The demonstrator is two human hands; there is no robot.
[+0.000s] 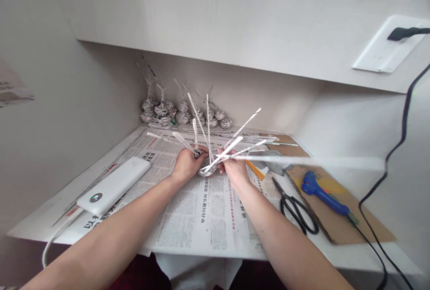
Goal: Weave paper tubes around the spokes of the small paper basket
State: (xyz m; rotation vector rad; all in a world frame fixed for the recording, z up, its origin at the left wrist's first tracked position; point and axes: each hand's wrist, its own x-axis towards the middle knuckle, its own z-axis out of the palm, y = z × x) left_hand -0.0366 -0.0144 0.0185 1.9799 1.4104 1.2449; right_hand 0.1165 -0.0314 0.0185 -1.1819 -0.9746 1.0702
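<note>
A small round basket woven from rolled newspaper strips (207, 172) is between my hands, just above the newspaper-covered table. Several paper strips (208, 124) stick up and fan out from its rim. My left hand (188, 163) is closed around the basket's left side, thumb at the rim. On the other side, my right hand (231, 164) pinches a long paper strip (302, 160) against the weave; the strip's outer end is blurred and stretches right. My right fingertips are partly hidden behind the strips.
Newspaper (188, 218) covers the table. Several woven gourd shapes (183, 114) stand at the back wall. A white power bank (116, 182) lies left. Black scissors (295, 207), a blue glue gun (324, 195) with a cord and brown cardboard (363, 225) are right. A shelf panel (235, 26) overhangs the back.
</note>
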